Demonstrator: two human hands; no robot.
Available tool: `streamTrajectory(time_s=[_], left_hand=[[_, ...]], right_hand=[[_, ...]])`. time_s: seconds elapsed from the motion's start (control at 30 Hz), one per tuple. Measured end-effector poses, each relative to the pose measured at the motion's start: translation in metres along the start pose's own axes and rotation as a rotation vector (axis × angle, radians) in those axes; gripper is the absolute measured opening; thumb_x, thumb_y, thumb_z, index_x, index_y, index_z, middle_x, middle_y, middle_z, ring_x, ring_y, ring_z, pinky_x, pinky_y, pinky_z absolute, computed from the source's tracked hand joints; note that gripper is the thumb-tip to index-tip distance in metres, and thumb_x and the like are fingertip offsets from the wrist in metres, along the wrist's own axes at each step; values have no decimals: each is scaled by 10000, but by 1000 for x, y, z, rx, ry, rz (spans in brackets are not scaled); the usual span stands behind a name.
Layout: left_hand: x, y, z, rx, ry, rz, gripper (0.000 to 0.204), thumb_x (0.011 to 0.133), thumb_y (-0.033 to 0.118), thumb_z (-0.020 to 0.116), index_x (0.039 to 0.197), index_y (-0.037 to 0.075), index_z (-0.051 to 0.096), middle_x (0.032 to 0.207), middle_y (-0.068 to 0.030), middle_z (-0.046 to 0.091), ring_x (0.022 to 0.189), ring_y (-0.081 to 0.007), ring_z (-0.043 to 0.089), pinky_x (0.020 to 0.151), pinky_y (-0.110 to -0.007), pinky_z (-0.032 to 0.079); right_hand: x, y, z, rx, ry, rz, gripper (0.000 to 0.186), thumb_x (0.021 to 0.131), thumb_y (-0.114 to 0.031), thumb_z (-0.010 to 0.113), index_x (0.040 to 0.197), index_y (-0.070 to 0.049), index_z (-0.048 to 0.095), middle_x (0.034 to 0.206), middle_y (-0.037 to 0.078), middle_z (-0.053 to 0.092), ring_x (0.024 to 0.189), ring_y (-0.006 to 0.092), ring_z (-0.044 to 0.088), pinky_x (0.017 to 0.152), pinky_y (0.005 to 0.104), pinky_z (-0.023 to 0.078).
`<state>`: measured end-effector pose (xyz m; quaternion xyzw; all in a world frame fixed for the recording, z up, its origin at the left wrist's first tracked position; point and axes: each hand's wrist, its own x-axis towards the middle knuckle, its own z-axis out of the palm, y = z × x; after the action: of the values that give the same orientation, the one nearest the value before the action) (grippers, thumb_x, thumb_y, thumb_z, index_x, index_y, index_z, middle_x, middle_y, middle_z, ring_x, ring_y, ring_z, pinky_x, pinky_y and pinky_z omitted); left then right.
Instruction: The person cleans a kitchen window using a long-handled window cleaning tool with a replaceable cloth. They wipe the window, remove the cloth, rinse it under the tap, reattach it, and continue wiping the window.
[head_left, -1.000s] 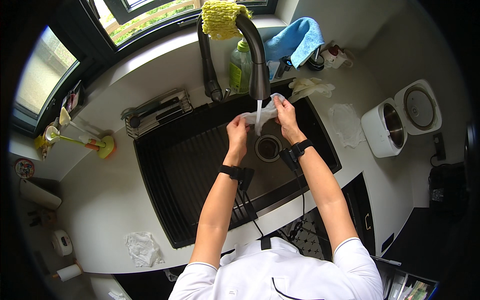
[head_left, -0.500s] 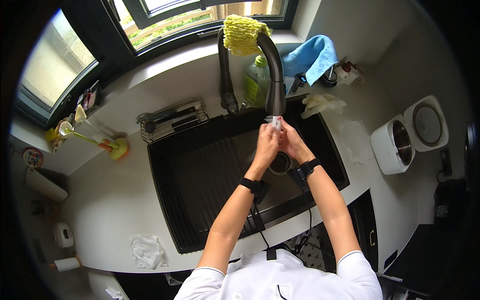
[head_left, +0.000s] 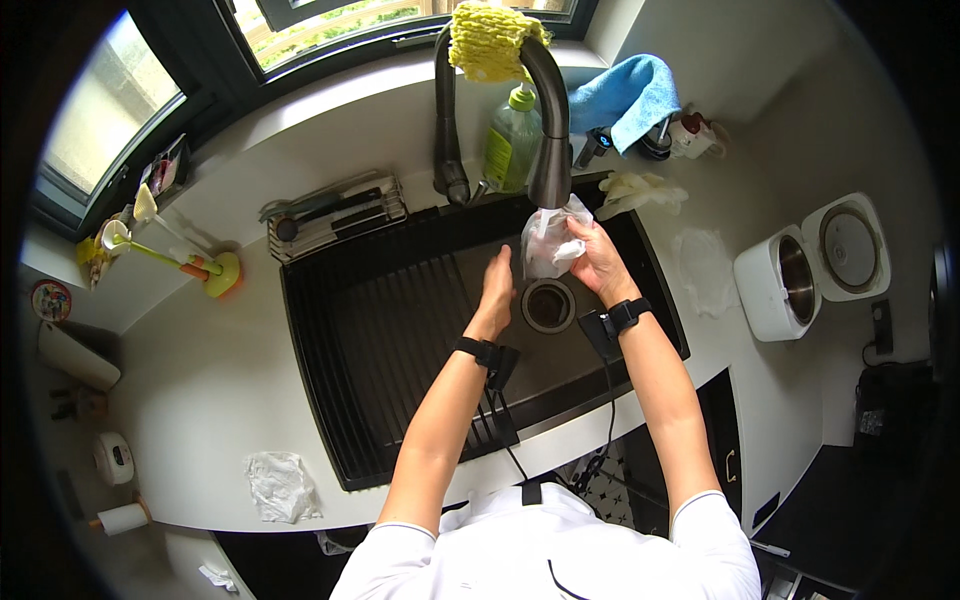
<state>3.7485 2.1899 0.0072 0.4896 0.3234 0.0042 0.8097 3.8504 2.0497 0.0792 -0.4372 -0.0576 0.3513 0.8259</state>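
Water runs from the dark curved faucet (head_left: 552,140) onto a thin white translucent cloth or bag (head_left: 548,245) above the sink drain (head_left: 548,303). My right hand (head_left: 600,262) grips this wet material at its right side, fingers wrapped on it. Just to its left, my left hand (head_left: 497,283) is held apart from it, fingers loosely extended with nothing in them. Both are over the black sink (head_left: 380,380), whose left part has a ridged rack.
Around the sink stand a green soap bottle (head_left: 508,150), a blue cloth (head_left: 630,95), pale gloves (head_left: 645,195), a utensil rack (head_left: 335,215), an open white lidded appliance (head_left: 770,290) and a crumpled white sheet (head_left: 280,485). A yellow cloth (head_left: 490,40) hangs on the faucet.
My hands gathered the white material together under the spout, then separated. My left hand has let go and moved left; the material now hangs spread out in my right hand.
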Motion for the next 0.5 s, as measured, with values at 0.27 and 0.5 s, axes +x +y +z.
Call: streamTrajectory(time_s=[0.27, 0.5], left_hand=[[16, -17, 0, -260, -113, 152, 421, 988, 361, 577, 1225, 15, 612, 1123, -34, 656, 973, -145, 583, 841, -316, 461], [28, -25, -14, -238, 255, 281, 263, 941, 260, 682, 963, -1, 701, 862, -4, 649, 808, -103, 544, 750, -272, 436]], right_hand=[[-3, 5, 17, -87, -30, -32, 362, 969, -180, 601, 1277, 4, 548, 1164, 123, 667, 1020, 282, 675, 857, 421, 585], [-10, -3, 13, -360, 197, -106, 257, 972, -157, 606, 1183, -11, 600, 977, 114, 708, 796, 260, 729, 628, 362, 605]])
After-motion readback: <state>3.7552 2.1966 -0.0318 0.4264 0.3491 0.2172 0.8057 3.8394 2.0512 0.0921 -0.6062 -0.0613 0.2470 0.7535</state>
